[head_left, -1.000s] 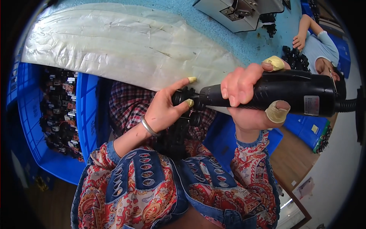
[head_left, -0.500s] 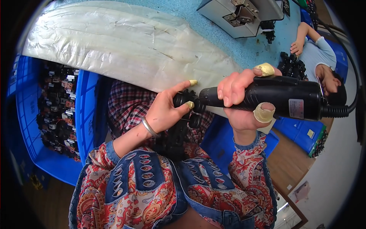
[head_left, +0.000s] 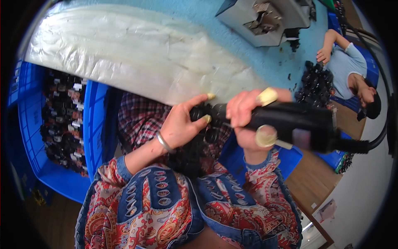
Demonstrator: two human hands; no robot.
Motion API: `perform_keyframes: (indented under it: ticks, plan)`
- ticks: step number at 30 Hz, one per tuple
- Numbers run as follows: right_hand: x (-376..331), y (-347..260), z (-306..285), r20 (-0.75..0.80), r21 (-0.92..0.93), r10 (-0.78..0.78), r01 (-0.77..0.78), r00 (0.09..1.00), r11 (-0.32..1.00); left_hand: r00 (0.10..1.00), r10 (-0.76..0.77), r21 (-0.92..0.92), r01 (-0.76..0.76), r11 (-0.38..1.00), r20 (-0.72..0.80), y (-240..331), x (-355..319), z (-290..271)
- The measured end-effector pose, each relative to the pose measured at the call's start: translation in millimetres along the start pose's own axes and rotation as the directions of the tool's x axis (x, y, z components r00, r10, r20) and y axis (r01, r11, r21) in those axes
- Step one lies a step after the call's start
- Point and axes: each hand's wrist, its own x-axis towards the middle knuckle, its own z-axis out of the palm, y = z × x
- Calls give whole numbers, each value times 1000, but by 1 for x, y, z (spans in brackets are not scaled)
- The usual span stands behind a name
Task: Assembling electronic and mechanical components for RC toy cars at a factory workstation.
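Observation:
My left hand (head_left: 182, 120), a bangle at its wrist and yellow tape on finger and thumb, pinches a small black part with round wheel-like pieces (head_left: 212, 135) over my lap. My right hand (head_left: 248, 118), also taped yellow on thumb and finger, grips a thick black corded electric screwdriver (head_left: 300, 126). It lies nearly level, its narrow front end against the part in my left hand. The tip itself is hidden and motion blurs the tool. More black parts (head_left: 186, 159) lie in my lap below, too dark to make out.
A plastic sheet (head_left: 124, 54) covers the near edge of the blue table (head_left: 199, 16). A grey metal machine (head_left: 265, 25) stands beyond. At left is a blue crate (head_left: 87, 128) of black assemblies. On the right, a co-worker's hand (head_left: 324, 55) is near a black heap (head_left: 315, 85); a cable (head_left: 383, 116) hangs there.
My right hand and the screwdriver have tilted, the cord end dropping lower and shifting left. My left hand stays almost in place. The view has shifted slightly, and more of the black heap shows.

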Motion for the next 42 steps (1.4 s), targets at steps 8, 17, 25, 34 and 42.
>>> perform_keyframes:
  ticks: [8, 17, 25, 34, 42]
  plan:
    - [92, -17, -62, -194, 394, -344, 394, 919, 831, 1000, 31, -62, -31, 998, -5, 1, -2, -4]
    - [162, -31, -47, -279, -118, -448, 433, 849, 894, 998, 37, 5, -37, 999, 50, 0, -11, -5]
    - [99, -30, -31, -180, 345, -24, 86, 983, 935, 994, 111, 2, -112, 994, 7, -8, -2, -5]
    - [25, 0, 1, -17, 169, 44, -41, 999, 985, 998, 47, 64, -45, 997, -32, -8, -6, -2]
    - [20, 3, 10, 51, 53, 93, -95, 994, 994, 993, 116, 86, -113, 990, -36, -8, -2, -4]
